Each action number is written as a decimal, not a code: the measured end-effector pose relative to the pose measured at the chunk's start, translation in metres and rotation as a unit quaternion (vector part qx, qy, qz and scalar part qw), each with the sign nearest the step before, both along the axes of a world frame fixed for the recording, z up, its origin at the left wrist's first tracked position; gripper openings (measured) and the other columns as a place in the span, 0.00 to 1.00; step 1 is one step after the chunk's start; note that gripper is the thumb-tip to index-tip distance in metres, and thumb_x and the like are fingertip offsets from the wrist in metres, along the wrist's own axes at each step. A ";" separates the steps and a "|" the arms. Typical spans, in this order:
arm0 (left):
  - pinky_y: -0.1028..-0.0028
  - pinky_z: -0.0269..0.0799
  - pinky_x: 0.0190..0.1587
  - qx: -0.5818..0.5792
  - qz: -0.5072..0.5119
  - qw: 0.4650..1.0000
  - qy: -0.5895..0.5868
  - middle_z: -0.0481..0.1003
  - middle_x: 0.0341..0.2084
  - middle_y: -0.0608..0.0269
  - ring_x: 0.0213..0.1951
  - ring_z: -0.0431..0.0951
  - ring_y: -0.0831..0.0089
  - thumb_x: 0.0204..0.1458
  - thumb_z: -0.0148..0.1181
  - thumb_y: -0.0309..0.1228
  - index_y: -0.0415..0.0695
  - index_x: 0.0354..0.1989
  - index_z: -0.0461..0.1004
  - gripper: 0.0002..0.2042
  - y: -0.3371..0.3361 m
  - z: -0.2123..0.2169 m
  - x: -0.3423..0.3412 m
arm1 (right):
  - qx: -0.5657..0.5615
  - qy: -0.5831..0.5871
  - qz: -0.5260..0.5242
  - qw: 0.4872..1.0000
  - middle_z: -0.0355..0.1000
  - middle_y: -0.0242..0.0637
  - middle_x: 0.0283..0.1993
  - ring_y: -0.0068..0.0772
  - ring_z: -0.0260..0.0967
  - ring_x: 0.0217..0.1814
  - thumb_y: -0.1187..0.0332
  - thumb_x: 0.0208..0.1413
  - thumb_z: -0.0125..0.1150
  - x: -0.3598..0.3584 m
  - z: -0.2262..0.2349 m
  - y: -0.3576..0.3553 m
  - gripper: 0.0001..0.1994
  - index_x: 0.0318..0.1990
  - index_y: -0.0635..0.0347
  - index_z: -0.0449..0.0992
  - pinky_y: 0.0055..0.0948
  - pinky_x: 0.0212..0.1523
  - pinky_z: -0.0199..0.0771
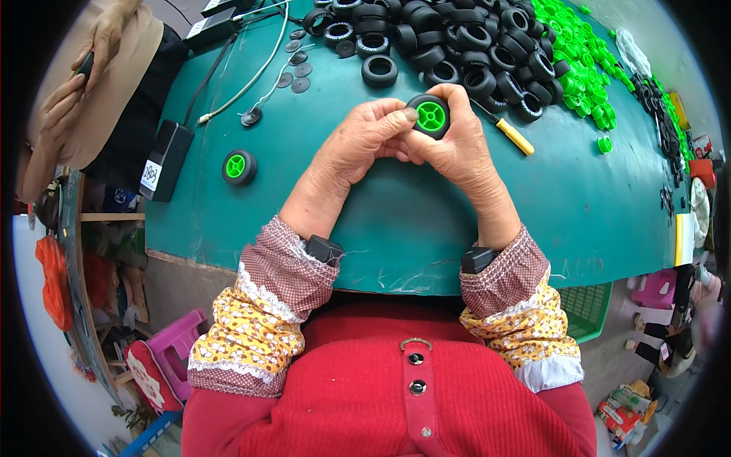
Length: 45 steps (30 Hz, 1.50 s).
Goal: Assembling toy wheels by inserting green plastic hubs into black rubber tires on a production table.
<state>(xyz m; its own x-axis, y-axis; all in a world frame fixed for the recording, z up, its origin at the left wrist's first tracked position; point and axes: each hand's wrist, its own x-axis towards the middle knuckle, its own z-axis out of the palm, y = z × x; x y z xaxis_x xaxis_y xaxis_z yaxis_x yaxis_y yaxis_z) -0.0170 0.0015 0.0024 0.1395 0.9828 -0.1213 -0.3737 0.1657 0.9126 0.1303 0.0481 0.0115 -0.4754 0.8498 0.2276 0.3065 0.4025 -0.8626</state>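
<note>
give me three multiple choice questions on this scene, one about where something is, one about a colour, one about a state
1. Where does the finished wheel lie?
A. left of the hands
B. on the tyre pile
C. under the screwdriver

2. What colour is the screwdriver handle?
A. red
B. yellow
C. blue

3. How is the wheel between the hands held?
A. lying flat on the table
B. by both hands
C. by one hand only

Answers:
1 A, it sits alone on the green table.
2 B, its handle is yellow.
3 B, left hand and right hand both grip it.
</note>
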 end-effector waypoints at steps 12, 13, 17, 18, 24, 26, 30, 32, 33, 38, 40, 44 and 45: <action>0.85 0.65 0.23 0.096 0.107 0.978 0.149 0.69 0.23 0.68 0.20 0.67 0.84 0.52 0.44 0.32 0.41 0.46 0.66 0.14 -0.003 0.010 0.029 | -0.103 0.153 -0.037 0.982 0.68 0.36 0.24 0.25 0.66 0.26 0.55 0.59 0.40 -0.008 -0.006 -0.008 0.18 0.34 0.64 0.67 0.23 0.25 0.64; 0.86 0.60 0.19 0.101 0.139 0.972 0.157 0.68 0.20 0.71 0.18 0.64 0.86 0.52 0.43 0.32 0.43 0.44 0.67 0.13 -0.006 0.016 0.035 | -0.158 0.200 -0.033 0.966 0.65 0.35 0.23 0.21 0.63 0.26 0.59 0.60 0.38 -0.010 -0.005 -0.010 0.17 0.30 0.64 0.67 0.22 0.24 0.62; 0.87 0.56 0.15 0.149 0.187 0.958 0.161 0.66 0.17 0.74 0.15 0.60 0.90 0.52 0.43 0.32 0.43 0.39 0.69 0.11 -0.007 0.016 0.036 | -0.143 0.223 -0.042 0.963 0.59 0.29 0.22 0.14 0.54 0.25 0.59 0.60 0.38 -0.015 -0.009 -0.013 0.16 0.29 0.63 0.65 0.18 0.25 0.59; 0.87 0.56 0.15 0.151 0.190 0.957 0.162 0.66 0.17 0.74 0.15 0.60 0.90 0.52 0.43 0.32 0.43 0.39 0.69 0.11 -0.007 0.014 0.036 | -0.142 0.224 -0.040 0.964 0.59 0.29 0.22 0.14 0.54 0.25 0.59 0.60 0.38 -0.015 -0.008 -0.014 0.16 0.29 0.63 0.65 0.18 0.25 0.59; 0.87 0.57 0.15 0.145 0.180 0.946 0.227 0.67 0.18 0.73 0.16 0.62 0.88 0.52 0.43 0.33 0.44 0.39 0.69 0.11 -0.003 0.008 0.029 | -0.256 0.304 -0.045 0.916 0.60 0.26 0.23 0.14 0.55 0.25 0.57 0.60 0.38 -0.022 -0.013 -0.020 0.17 0.30 0.62 0.65 0.17 0.24 0.59; 0.86 0.62 0.19 0.081 0.197 0.966 0.147 0.69 0.22 0.70 0.21 0.65 0.87 0.53 0.45 0.36 0.42 0.40 0.68 0.12 -0.002 0.005 0.030 | -0.252 0.275 -0.047 0.926 0.61 0.26 0.23 0.13 0.57 0.25 0.57 0.59 0.39 -0.023 -0.007 -0.020 0.17 0.31 0.62 0.65 0.17 0.24 0.60; 0.79 0.70 0.27 -0.044 0.229 0.960 -0.153 0.69 0.29 0.67 0.30 0.72 0.79 0.54 0.47 0.42 0.43 0.40 0.65 0.15 0.002 0.004 0.026 | -0.060 0.182 -0.042 0.981 0.65 0.34 0.25 0.25 0.63 0.27 0.60 0.57 0.45 -0.025 -0.017 -0.017 0.13 0.34 0.62 0.70 0.25 0.28 0.65; 0.74 0.72 0.31 -0.054 0.181 0.960 -0.207 0.70 0.32 0.65 0.32 0.72 0.76 0.54 0.45 0.43 0.42 0.41 0.65 0.16 0.002 0.003 0.027 | 0.049 0.135 -0.061 0.988 0.67 0.40 0.31 0.36 0.64 0.35 0.64 0.55 0.47 -0.022 -0.023 -0.009 0.11 0.34 0.61 0.72 0.31 0.38 0.64; 0.70 0.73 0.35 -0.068 0.131 0.954 -0.259 0.70 0.34 0.62 0.35 0.73 0.74 0.55 0.42 0.44 0.42 0.42 0.64 0.17 0.001 0.001 0.029 | 0.128 0.100 -0.079 0.983 0.66 0.42 0.34 0.39 0.62 0.39 0.65 0.54 0.48 -0.020 -0.022 -0.008 0.10 0.34 0.61 0.72 0.33 0.42 0.61; 0.66 0.76 0.36 -0.072 0.129 0.963 -0.223 0.70 0.37 0.58 0.38 0.74 0.68 0.55 0.41 0.42 0.42 0.42 0.64 0.16 -0.003 0.003 0.026 | 0.053 0.129 -0.003 0.990 0.65 0.45 0.42 0.39 0.59 0.47 0.65 0.52 0.50 -0.012 -0.016 -0.002 0.10 0.33 0.62 0.73 0.33 0.48 0.58; 0.69 0.77 0.29 -0.086 0.142 0.961 -0.221 0.72 0.31 0.57 0.32 0.75 0.68 0.55 0.42 0.40 0.40 0.39 0.65 0.15 0.001 0.000 0.015 | 0.007 0.151 0.022 0.988 0.68 0.42 0.38 0.30 0.63 0.41 0.63 0.52 0.52 -0.011 -0.010 -0.001 0.11 0.35 0.62 0.73 0.26 0.40 0.63; 0.78 0.69 0.15 -0.087 0.116 0.979 -0.145 0.71 0.19 0.59 0.17 0.73 0.70 0.55 0.43 0.39 0.37 0.33 0.66 0.15 -0.002 0.011 0.014 | -0.273 0.235 0.102 0.927 0.68 0.28 0.27 0.14 0.63 0.21 0.61 0.52 0.54 -0.011 -0.001 -0.010 0.14 0.39 0.63 0.70 0.12 0.21 0.60; 0.78 0.68 0.15 -0.081 0.126 0.982 -0.118 0.71 0.19 0.59 0.17 0.72 0.70 0.55 0.43 0.39 0.37 0.33 0.67 0.15 -0.003 0.012 0.015 | -0.292 0.248 0.100 0.918 0.68 0.29 0.27 0.15 0.62 0.21 0.61 0.52 0.54 -0.011 0.001 -0.012 0.14 0.39 0.63 0.70 0.12 0.21 0.60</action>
<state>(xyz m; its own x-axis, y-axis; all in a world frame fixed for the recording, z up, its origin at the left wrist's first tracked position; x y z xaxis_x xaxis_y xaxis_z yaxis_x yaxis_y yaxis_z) -0.0019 -0.0015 0.0147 -0.0624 0.9599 -0.2733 -0.6190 0.1776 0.7650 0.1189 0.0365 0.0124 -0.5955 0.8033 -0.0085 -0.2114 -0.1670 -0.9630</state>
